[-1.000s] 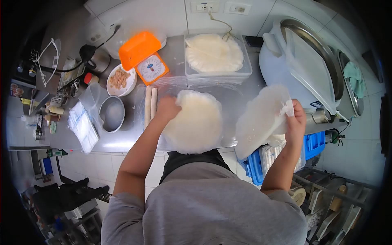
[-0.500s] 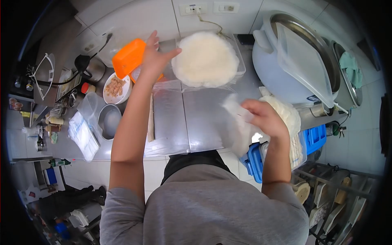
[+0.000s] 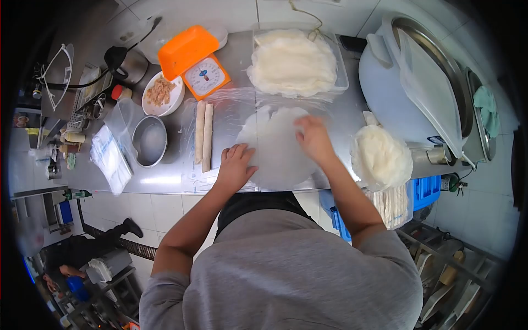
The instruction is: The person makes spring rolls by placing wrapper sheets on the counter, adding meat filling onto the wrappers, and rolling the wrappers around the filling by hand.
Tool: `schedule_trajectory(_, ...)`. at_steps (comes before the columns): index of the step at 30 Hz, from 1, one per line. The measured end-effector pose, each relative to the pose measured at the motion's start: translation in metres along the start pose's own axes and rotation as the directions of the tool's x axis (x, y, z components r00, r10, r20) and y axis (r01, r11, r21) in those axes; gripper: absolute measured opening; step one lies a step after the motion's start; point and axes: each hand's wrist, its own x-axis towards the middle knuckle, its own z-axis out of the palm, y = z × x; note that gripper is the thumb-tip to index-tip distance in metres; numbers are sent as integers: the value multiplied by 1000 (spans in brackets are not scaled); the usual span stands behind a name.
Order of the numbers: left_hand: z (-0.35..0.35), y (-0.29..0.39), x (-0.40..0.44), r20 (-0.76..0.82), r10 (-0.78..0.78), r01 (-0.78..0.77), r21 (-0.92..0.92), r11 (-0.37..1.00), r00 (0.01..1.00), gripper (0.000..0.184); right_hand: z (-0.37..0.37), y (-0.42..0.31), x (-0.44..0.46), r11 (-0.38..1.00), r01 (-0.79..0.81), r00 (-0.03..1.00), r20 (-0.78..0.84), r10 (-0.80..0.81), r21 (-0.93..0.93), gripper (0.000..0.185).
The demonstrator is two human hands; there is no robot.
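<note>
A thin, round, translucent wrapper sheet (image 3: 275, 148) lies spread on the steel table in front of me. My left hand (image 3: 236, 166) rests at its left edge with fingers apart. Over the upper right edge of the sheet is my right hand (image 3: 314, 138), its fingertips smeared by motion, so their grip is unclear. Two long pale rolls (image 3: 203, 135) lie side by side to the left of the sheet. Behind it, a stack of wrapper sheets (image 3: 294, 63) sits in a clear plastic container (image 3: 342, 77). Another pile of wrappers (image 3: 380, 157) is at my right.
At the left stand an orange kitchen scale (image 3: 206, 76), a bowl of chopped filling (image 3: 163, 93), a metal pan (image 3: 149, 141) and plastic bags (image 3: 110, 159). A large white tub (image 3: 385, 88) occupies the right back. More rolls (image 3: 393, 206) lie below the right-hand pile.
The wrapper sheet, blurred in my right hand before, now lies flat on the table. My left hand has come down from near the scale to the sheet's left edge. The view has shifted.
</note>
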Motion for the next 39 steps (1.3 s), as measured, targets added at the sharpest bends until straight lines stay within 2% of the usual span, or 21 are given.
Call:
schedule_trajectory(2,-3,1,-11,30,-91,90,6,996,995,54,18,-4,-38,991,35,997,-70,-44,-132,31)
schedule_trajectory(3,-5,0,-16,45,-141,141,12,990,989,55,16,-11,-41,988,-11,1000,-1,11,-157,35)
schedule_trajectory(5,-4,-9,-12,40,-130,129,33,991,991,56,13,-26,-39,974,-87,984,134,117,-209,43)
schedule_trajectory(8,-1,-31,5,49,-101,92,152,984,994,58,8,-41,-26,921,-246,905,268,330,-301,50)
schedule_trajectory(9,-2,-35,11,50,-86,74,201,977,995,59,5,-45,-20,906,-237,896,281,344,-352,51)
schedule_trajectory(11,-12,-29,14,12,-92,90,99,991,996,58,1,-58,-4,864,-204,880,300,368,-460,53)
schedule_trajectory(12,-21,-29,10,-6,-92,92,45,995,996,58,-1,-74,7,890,-182,905,282,318,-419,51)
schedule_trajectory(13,-33,-32,3,-49,-97,96,-30,995,994,56,6,-86,20,957,-86,947,277,165,-276,51)
schedule_trajectory(15,-56,-33,-16,-125,-94,70,-178,981,988,53,24,-114,46,993,119,973,198,-120,14,49)
schedule_trajectory(17,-79,-44,-39,-184,-168,128,-213,969,968,49,40,-172,80,926,275,928,180,-326,259,45)
schedule_trajectory(19,-96,-66,-65,-253,-235,174,-241,955,938,47,86,-207,118,863,427,880,93,-465,271,44)
schedule_trajectory(22,-122,-98,-103,-395,-288,189,-272,944,872,40,145,-255,191,866,449,867,128,-482,220,44)
schedule_trajectory(24,-134,-119,-127,-434,-347,215,-325,921,832,36,187,-270,243,872,464,859,162,-486,153,46)
schedule_trajectory(27,-146,-140,-161,-451,-441,265,-401,877,776,33,243,-269,294,853,514,839,259,-479,-90,51)
schedule_trajectory(28,-147,-147,-171,-447,-475,286,-427,858,758,32,248,-272,302,912,400,845,423,-327,-94,49)
schedule_trajectory(31,-145,-165,-196,-433,-540,336,-462,821,722,31,253,-270,289,873,452,791,535,-297,-183,44)
schedule_trajectory(32,-141,-171,-201,-441,-552,335,-479,811,708,29,292,-236,301,759,616,738,490,-464,-210,37)
schedule_trajectory(35,-142,-184,-202,-421,-555,321,-508,800,717,28,252,-265,295,822,497,730,645,-224,-278,33)
schedule_trajectory(38,-148,-193,-189,-436,-507,243,-529,813,744,28,279,-246,299,897,396,883,352,-312,-199,30)
schedule_trajectory(39,-151,-194,-184,-445,-491,220,-532,817,749,28,278,-244,303,907,399,878,342,-335,-138,31)
